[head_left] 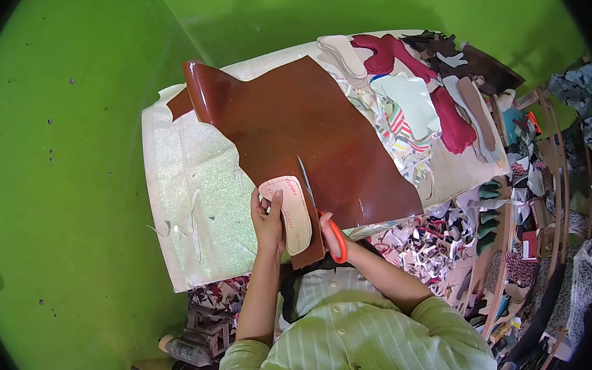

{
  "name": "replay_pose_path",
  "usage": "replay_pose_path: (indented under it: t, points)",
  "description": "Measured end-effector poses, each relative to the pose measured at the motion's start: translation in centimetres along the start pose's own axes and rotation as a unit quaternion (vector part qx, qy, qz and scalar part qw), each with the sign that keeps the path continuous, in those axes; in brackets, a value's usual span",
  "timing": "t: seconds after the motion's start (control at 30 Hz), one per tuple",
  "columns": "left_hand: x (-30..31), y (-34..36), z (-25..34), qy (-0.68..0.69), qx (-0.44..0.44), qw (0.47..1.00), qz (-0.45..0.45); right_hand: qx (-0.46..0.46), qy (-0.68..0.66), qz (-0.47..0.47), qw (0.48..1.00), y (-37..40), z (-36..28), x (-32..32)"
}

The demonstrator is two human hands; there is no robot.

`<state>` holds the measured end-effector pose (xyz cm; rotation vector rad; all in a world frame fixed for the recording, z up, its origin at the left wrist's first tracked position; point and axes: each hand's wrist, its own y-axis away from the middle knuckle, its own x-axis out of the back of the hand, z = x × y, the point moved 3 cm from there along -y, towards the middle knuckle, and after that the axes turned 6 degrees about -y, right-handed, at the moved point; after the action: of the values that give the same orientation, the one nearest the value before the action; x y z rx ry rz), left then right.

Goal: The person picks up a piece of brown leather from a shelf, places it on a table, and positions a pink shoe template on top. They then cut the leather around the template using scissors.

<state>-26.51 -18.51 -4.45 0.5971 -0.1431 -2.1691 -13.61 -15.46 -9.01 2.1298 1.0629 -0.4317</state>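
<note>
Around lower centre, our left hand (267, 220) pinches the pale piece (291, 216) to the brown sheet (290, 116); our right hand (329, 234) grips scissors (340, 243). A slack pinch could let our cut stray.

Sheet (298, 126) on table (206, 192), template (297, 221) left of scissors (341, 241)

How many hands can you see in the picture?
2. The left hand holds the pale insole shape over the brown sheet, and the right hand holds the orange-handled scissors. Some fingers are partly hidden.
</note>
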Motion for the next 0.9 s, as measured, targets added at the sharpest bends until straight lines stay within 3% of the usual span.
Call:
replay_pose_path:
  t: [0.17, 0.27, 0.4, 0.47, 0.6, 0.77, 0.9]
  points:
    - [-0.4, 0.3, 0.2, 0.001, -0.005, 1.000, 0.003, 0.066, 0.021, 0.006, 0.998, 0.1, 0.3, -0.2]
    - [-0.6, 0.2, 0.3, 0.002, -0.003, 1.000, 0.002, 0.053, 0.084, 0.020, 0.995, 0.9, -0.7, -0.4]
    - [-0.4, 0.2, 0.1, 0.010, -0.004, 1.000, 0.003, 0.102, 0.052, 0.010, 0.993, -0.1, 1.3, 0.7]
    - [0.1, -0.1, -0.2, 0.007, -0.005, 1.000, 0.001, 0.023, -0.036, -0.039, 0.998, -0.6, 2.5, 1.2]
    - [1.0, -0.8, -1.4, 0.004, -0.020, 1.000, -0.010, -0.006, -0.059, -0.013, 0.998, 1.7, 0.0, -1.1]
    - [0.7, -0.5, -1.1, 0.036, -0.004, 0.999, -0.011, -0.065, 0.019, 0.004, 0.998, 2.5, 0.9, -0.5]
    - [1.2, -0.8, -1.9, 0.077, 0.040, 0.996, -0.010, -0.022, 0.111, 0.022, 0.993, 1.1, 2.1, 0.9]
